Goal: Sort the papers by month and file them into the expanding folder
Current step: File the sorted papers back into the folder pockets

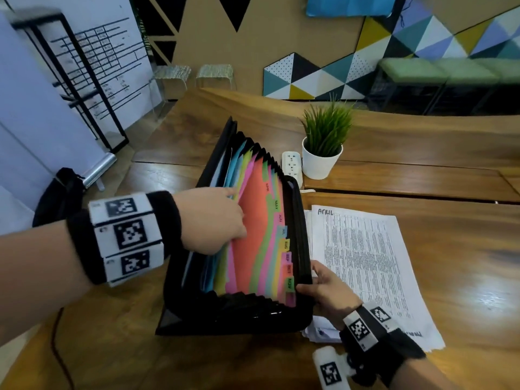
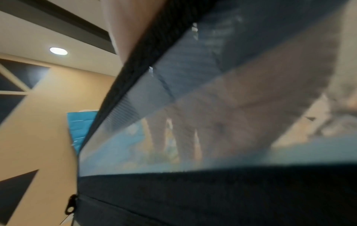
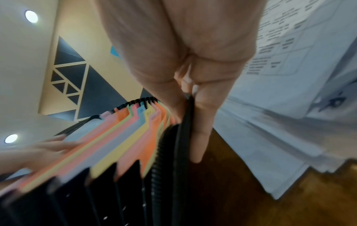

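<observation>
The expanding folder [image 1: 239, 249] stands open on the desk [image 1: 422, 277], with its pockets spread like a fan. Inside are dividers in many colours: blue, green, pink, orange and yellow. Little tabs [image 1: 285, 243] run down the side of the folder nearest the papers, and the ones I can read say APR, MAY, AUG, SEP and NOV. The sorting job looks like it has far to go. A stack of white papers [image 1: 365, 263] lies flat on the desk just beside the folder, and the top sheet has APRIL written by hand at its top. Some pale sheets seem to sit in the pockets at the far side of the folder from the papers, but I cannot tell if they are filed pages. The left hand [image 1: 213, 220] is on the folder, and its fingers [image 1: 229, 192] reach in between the dividers and push some of them apart. I think it is hunting for the April pocket. The fingers bend a little but hold no paper. The right hand [image 1: 326, 288] is at the folder's black edge nearest the papers, and its fingers [image 3: 201, 119] pinch that edge to keep the folder steady. A small green plant in a white pot [image 1: 322, 159] stands on the desk behind the papers, just past the folder's far corner.
</observation>
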`<state>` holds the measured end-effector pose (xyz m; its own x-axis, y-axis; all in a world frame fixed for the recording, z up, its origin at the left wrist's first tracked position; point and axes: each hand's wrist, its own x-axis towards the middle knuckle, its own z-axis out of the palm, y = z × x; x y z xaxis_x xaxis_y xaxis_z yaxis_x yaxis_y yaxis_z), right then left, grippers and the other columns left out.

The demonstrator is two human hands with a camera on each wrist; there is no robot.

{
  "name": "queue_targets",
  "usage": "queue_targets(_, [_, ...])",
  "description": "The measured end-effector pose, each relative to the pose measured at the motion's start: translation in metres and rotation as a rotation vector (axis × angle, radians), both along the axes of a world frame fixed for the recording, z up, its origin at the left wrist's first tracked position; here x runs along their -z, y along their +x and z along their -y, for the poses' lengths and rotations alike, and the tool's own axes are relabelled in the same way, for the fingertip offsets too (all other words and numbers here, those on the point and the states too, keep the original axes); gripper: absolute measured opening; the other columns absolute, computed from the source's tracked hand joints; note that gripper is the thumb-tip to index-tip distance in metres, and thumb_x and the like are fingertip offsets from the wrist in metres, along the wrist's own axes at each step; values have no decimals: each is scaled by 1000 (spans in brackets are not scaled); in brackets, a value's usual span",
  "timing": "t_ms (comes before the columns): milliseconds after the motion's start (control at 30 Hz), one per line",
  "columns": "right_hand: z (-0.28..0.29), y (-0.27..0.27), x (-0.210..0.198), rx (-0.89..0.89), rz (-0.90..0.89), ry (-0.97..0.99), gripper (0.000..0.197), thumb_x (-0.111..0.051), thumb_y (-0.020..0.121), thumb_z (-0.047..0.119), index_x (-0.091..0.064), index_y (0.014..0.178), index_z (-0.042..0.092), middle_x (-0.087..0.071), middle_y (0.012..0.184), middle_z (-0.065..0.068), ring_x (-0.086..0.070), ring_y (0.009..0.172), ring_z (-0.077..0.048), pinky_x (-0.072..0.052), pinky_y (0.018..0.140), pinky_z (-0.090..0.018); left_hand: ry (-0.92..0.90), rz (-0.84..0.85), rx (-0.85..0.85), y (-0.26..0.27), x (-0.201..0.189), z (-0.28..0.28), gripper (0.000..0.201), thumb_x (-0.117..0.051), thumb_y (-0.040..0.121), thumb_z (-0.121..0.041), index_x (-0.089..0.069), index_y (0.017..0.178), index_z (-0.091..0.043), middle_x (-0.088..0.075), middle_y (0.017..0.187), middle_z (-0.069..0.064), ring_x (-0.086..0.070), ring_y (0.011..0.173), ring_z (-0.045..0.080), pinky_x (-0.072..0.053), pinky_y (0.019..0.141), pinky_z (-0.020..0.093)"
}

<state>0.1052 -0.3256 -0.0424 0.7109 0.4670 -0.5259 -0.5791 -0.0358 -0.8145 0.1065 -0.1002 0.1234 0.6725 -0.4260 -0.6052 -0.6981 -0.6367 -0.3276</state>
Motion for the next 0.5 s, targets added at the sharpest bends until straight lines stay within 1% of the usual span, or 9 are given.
queue_targets(33, [2,2,2,8,-11,-7,38,-39,87,-21,-50,112,5,-66,92,-24,-70,73,-28,-58,56,-37,-10,15,-17,0,-4,-3,35,-31,87,-29,-61,103,-25,-60,122,-3,-46,126,15,-15,115,43])
queue_targets(100, [8,7,10,40,-34,-48,33,-41,86,-21,-51,108,1,-65,93,-25,-70,71,-28,-58,55,-35,20,26,-75,-1,-16,-7,51,-19,86,-43,-64,101,-24,-63,117,-6,-49,120,13,-16,113,41])
queue_targets(200, [16,17,22,64,-15,-183,20,-54,83,-14,-55,98,-1,-67,92,-24,-70,78,-33,-59,66,-42,44,-22,-65,-2,-27,-13,53,-17,91,-50,-64,110,-33,-60,120,-18,-32,131,-1,8,115,44])
queue_targets(267, [21,22,22,-1,85,-347,10,-62,83,-3,-59,90,3,-68,87,-20,-69,78,-33,-57,74,-48,6,-35,-68,-2,-29,-15,72,-1,78,-56,-63,111,-41,-57,118,-27,-24,129,-9,20,113,44])
queue_targets(333, [29,28,15,-10,199,-477,10,-64,86,10,-59,91,4,-67,78,-13,-67,64,-27,-58,67,-45,-61,-14,-50,-2,-22,-13,79,5,73,-56,-65,106,-41,-58,113,-31,-23,125,-11,25,111,42])
queue_targets(367, [38,33,9,-9,283,-584,15,-63,87,17,-59,96,5,-66,80,-10,-65,62,-22,-58,62,-39,-87,-2,-30,-2,-15,-12,78,5,74,-54,-67,99,-37,-60,108,-29,-26,124,-10,24,111,41])
queue_targets(400, [49,39,4,-28,381,-756,24,-62,88,25,-58,103,7,-66,91,-8,-64,67,-17,-57,61,-33,-105,2,-8,0,-8,-10,77,4,76,-53,-69,91,-32,-63,102,-26,-29,122,-9,24,112,40])
queue_targets(433, [62,45,-1,-58,455,-966,35,-61,88,33,-56,113,9,-63,106,-7,-63,80,-16,-56,68,-30,-115,1,2,1,0,-8,77,3,78,-52,-69,84,-26,-66,95,-21,-33,120,-8,24,112,38])
queue_targets(500, [91,56,0,-82,406,-1334,70,-64,81,50,-41,133,10,-47,132,-12,-50,115,-26,-46,94,-39,-119,-5,-8,3,18,-7,78,1,79,-51,-69,74,-19,-66,83,-13,-41,115,-5,25,111,36])
